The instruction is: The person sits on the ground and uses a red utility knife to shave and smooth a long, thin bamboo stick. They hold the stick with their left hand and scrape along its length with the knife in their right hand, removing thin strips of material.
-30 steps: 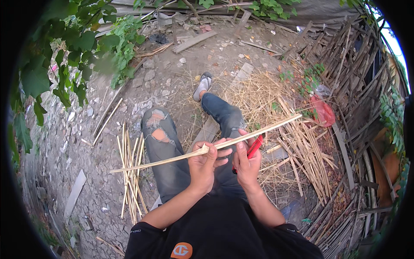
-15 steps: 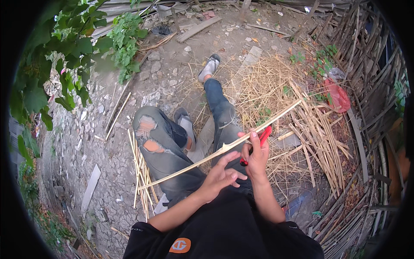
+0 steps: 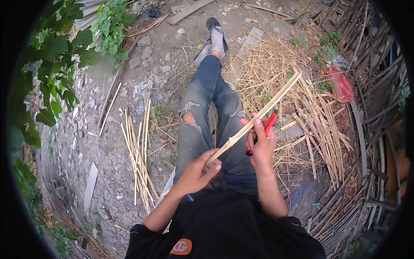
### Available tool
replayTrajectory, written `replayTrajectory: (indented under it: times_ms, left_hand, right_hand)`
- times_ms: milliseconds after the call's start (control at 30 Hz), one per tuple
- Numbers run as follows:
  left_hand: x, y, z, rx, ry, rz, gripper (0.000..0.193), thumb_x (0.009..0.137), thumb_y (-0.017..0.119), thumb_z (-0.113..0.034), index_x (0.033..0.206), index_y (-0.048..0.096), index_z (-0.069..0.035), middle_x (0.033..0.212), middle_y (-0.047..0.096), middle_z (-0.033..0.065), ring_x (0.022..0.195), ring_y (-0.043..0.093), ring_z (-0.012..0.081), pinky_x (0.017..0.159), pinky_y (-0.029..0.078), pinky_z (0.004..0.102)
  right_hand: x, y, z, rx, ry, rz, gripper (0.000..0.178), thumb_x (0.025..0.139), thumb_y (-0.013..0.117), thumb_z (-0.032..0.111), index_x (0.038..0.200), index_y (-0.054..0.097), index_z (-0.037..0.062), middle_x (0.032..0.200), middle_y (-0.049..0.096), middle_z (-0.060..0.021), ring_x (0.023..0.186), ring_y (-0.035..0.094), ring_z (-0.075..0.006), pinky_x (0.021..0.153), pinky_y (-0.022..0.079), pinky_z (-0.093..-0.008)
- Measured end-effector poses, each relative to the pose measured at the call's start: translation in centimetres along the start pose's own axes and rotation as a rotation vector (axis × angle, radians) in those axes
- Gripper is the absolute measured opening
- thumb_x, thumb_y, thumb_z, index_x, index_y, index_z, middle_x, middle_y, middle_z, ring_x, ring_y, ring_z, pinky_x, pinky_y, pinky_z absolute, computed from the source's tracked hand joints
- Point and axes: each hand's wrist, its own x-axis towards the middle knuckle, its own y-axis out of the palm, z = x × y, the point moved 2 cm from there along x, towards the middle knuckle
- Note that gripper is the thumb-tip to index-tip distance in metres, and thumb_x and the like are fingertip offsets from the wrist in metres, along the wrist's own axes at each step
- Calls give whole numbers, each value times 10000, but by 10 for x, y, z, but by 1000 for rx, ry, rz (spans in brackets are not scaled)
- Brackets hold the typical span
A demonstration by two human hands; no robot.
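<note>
A long pale bamboo strip (image 3: 272, 103) with a raised knot slants across my lap, its far end up and to the right. My left hand (image 3: 195, 173) is closed round it below the knot, and the lower end runs back under my wrist. Further up, my right hand (image 3: 261, 144) pinches the strip between thumb and fingers. In that same hand sits a red and black utility knife (image 3: 270, 122), partly covered by the fingers; I cannot make out its blade.
A bundle of thin bamboo strips (image 3: 140, 151) lies on the ground to my left. On the right are a heap of split strips (image 3: 325, 142) and scattered shavings (image 3: 265, 71). Beyond them are a red plastic bag (image 3: 341, 86) and a stick fence (image 3: 373, 77). Leafy branches (image 3: 51, 56) hang at upper left.
My left hand has gone from spread fingers to gripping the strip. The strip has tilted more steeply, its lower end drawn toward me. My legs have come together, stretched forward.
</note>
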Motion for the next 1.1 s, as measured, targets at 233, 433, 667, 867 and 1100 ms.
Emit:
replayTrajectory:
  times_ms: [233, 433, 667, 867, 1100]
  left_hand:
    - [53, -12, 36, -160, -137, 248, 456, 1095, 532, -185, 1509, 497, 4, 865, 692, 47, 656, 584, 76, 649, 503, 255]
    - [67, -16, 69, -137, -84, 80, 421, 1095, 523, -173, 1487, 529, -17, 746, 600, 50, 667, 582, 127, 663, 494, 292]
    - [68, -50, 100, -98, -278, -111, 364, 1121, 476, -240, 1374, 619, -20, 690, 501, 22, 639, 496, 100, 609, 437, 305]
    - [32, -49, 131, 109, -307, -200, 315, 1115, 476, -265, 1207, 656, -24, 691, 571, 130, 636, 594, 253, 641, 473, 388]
    - [14, -48, 148, 232, -287, -193, 308, 1109, 469, -272, 1084, 622, -6, 820, 633, 235, 796, 626, 428, 711, 484, 476]
  right_hand:
    - [46, -19, -15, -94, 39, -135, 329, 1109, 518, 260, 1296, 583, -2, 1018, 767, -186, 395, 352, -25, 392, 301, -207]
    - [89, -8, -52, -303, 52, -84, 344, 1097, 553, 267, 1302, 608, -4, 912, 756, -85, 630, 548, -53, 596, 430, -213]
    - [66, 27, -126, -531, 72, 201, 379, 1090, 540, 362, 1132, 661, 4, 747, 714, -89, 644, 582, -118, 619, 437, -293]
    - [13, 37, -161, -913, -17, 554, 403, 1032, 618, 407, 946, 681, 18, 696, 662, -213, 702, 658, -462, 634, 511, -500]
    - [-11, 45, -169, -1071, -38, 666, 449, 1043, 594, 409, 870, 673, 2, 725, 659, -250, 717, 656, -468, 648, 505, -531]
